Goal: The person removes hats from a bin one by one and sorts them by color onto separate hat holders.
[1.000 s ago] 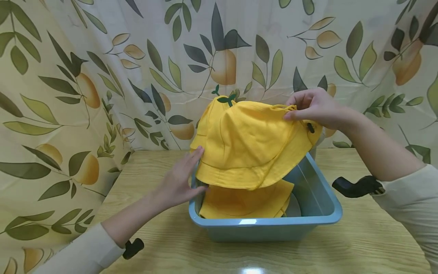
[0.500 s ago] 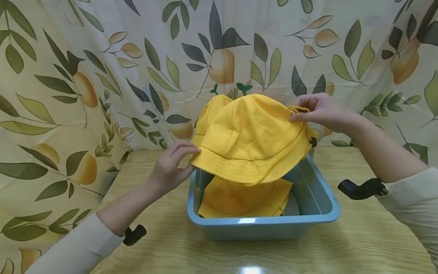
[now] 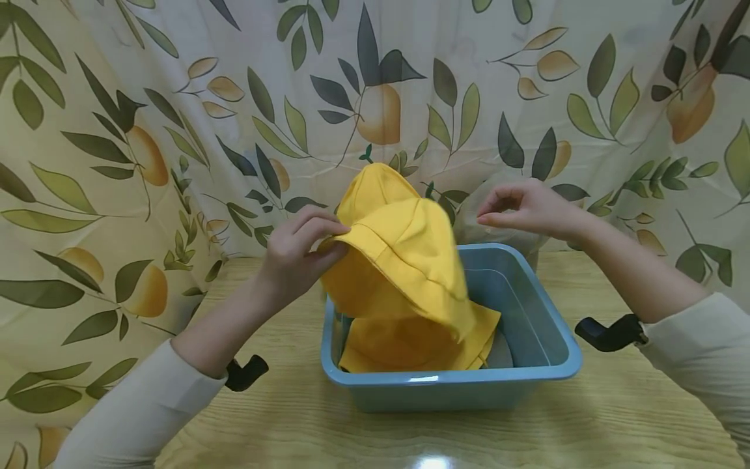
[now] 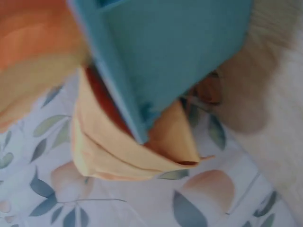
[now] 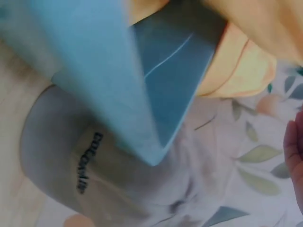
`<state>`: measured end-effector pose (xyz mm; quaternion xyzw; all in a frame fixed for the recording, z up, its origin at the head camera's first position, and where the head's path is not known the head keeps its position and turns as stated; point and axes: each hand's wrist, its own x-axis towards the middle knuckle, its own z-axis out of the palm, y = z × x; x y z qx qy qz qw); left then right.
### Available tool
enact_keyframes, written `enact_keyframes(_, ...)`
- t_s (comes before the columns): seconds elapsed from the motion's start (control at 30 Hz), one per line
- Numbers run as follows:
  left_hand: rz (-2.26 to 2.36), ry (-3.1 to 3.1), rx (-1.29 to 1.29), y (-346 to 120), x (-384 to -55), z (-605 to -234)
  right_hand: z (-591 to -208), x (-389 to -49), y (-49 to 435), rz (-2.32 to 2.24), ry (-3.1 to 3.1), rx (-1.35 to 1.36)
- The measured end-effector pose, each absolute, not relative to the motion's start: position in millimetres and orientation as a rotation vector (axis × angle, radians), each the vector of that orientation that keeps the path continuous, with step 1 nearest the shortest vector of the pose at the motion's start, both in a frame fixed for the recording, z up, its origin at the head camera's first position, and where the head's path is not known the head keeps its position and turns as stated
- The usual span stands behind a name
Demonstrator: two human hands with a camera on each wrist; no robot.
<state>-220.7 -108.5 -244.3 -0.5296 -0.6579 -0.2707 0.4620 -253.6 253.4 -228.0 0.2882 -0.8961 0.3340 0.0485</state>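
My left hand (image 3: pixel 301 251) pinches the brim of a yellow bucket hat (image 3: pixel 404 244), which hangs tilted over the blue basin (image 3: pixel 469 392). A small green sprout tops the hat, and its right side droops into the basin. Thumb and fingertips close together, my right hand (image 3: pixel 530 208) is above the basin's back right corner and holds nothing visible. Under the held hat, a second yellow hat (image 3: pixel 410 352) lies in the basin. Another yellow hat (image 3: pixel 375 185) with a sprout stands behind; the left wrist view shows this rear hat (image 4: pixel 113 153) outside the basin's rim.
A grey cap (image 5: pixel 61 137) with dark lettering sits behind the basin's back right corner. Inside the basin, a grey round shape (image 3: pixel 500 352) shows beside the lower hat. A leaf-patterned curtain (image 3: pixel 234 130) borders the wooden table (image 3: pixel 615 404) at the back and left.
My right hand has let go of the held hat, whose right side has dropped. My left hand went from touching the hat to pinching its brim and has risen slightly.
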Motion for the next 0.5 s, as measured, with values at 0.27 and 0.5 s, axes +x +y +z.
enact_keyframes(0.27,-0.639,-1.763,-1.263,-87,-216,-226,-213,-241,233,0.738,-2.457,1.121)
enact_keyframes(0.5,-0.585,-1.884,-1.176,-72,-215,-216,-191,-215,198,0.773,-2.294,1.263)
